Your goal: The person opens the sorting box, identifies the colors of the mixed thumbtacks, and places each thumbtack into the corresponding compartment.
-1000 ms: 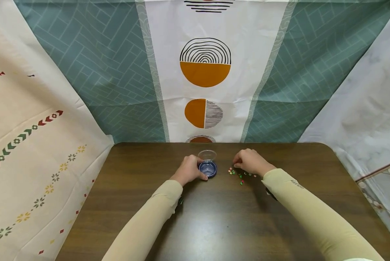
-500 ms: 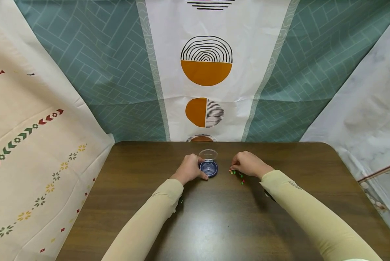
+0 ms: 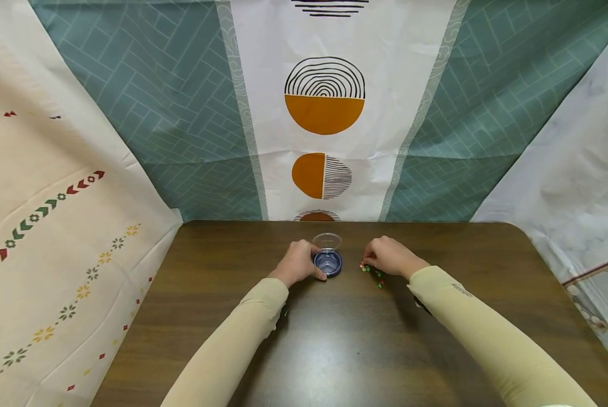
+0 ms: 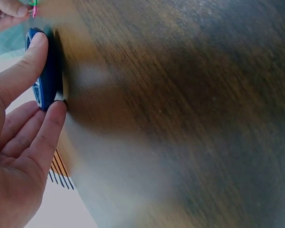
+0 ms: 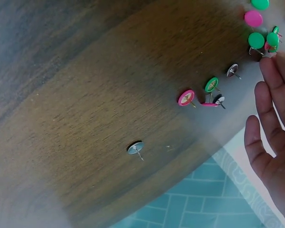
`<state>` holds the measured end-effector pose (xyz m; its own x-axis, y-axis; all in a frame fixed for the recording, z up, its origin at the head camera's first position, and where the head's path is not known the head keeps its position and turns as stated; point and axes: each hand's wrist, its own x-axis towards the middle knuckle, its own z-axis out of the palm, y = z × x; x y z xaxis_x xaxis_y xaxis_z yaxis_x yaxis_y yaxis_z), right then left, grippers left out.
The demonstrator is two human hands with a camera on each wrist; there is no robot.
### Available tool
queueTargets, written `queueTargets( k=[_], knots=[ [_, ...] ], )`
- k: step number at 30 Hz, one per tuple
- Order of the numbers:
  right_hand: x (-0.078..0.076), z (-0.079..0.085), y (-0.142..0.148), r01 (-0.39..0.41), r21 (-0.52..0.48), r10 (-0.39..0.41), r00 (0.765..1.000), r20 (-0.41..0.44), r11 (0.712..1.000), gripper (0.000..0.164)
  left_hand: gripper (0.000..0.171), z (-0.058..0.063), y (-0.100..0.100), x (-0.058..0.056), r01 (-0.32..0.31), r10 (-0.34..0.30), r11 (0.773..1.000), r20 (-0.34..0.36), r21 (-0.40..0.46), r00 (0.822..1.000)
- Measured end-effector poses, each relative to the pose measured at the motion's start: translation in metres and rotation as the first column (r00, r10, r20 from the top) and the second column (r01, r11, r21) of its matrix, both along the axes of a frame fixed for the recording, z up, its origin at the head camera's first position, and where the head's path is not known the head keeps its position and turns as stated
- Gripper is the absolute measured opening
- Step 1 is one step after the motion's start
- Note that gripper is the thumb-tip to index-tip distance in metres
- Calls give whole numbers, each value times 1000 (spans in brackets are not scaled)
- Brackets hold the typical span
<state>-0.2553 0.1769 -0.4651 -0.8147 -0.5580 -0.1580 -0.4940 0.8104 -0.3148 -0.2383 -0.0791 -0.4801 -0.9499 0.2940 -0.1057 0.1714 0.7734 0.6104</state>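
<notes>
Sleeves point(image 3: 222, 353): two of them, pale yellow, stretching up from the bottom edge, one to each hand.
Counter point(image 3: 329, 350): dark wood grain here, a bright patch of light gleaming on the near half.
Tacks point(image 3: 367, 268): and what a scatter, a short trail to the right of the blue case! The right wrist view picks out pink, green and silvery heads, several lying with their pins in sight.
Stray tack point(image 5: 135, 148): a silvery one, out on its own, well apart from the others, pin slanting away.
Right hand point(image 3: 391, 256): right there at the bunched end of the tacks, fingertips drawn together; whether that grip has a tack between its tips, the views cannot tell.
Left hand point(image 3: 300, 263): the grip is clamped on the blue case from its left side, thumb at the near edge, fingers round the far one.
Blue case point(image 3: 328, 263): round and shallow, pale lines crossing its inside, sitting between the two hands.
Clear lid point(image 3: 327, 241): swung up on its hinge, standing behind the blue case.
Back cloth point(image 3: 324, 116): ochre half-circles and black stripes down a white strip, teal panels either side.
</notes>
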Motion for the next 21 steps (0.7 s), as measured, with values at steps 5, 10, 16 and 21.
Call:
queueTargets(
  k=[5, 10, 16, 21],
  knots=[
    [-1, -2, 1, 2, -1, -2, 1000, -15, 1000, 12, 71, -1, 1, -1, -4, 4, 1000, 6, 7, 1000],
    [-3, -2, -1, -2, -10, 2, 1000, -11, 1000, 13, 71, -1, 1, -2, -7, 7, 1000, 11, 8, 1000],
    [-4, -3, -2, -24, 2, 24, 999, -30, 1000, 12, 72, 0, 0, -3, -7, 6, 1000, 21, 11, 1000],
    [-6, -3, -4, -19, 23, 20, 999, -32, 1000, 11, 72, 0, 1, -4, -3, 3, 1000, 23, 3, 1000]
  ],
)
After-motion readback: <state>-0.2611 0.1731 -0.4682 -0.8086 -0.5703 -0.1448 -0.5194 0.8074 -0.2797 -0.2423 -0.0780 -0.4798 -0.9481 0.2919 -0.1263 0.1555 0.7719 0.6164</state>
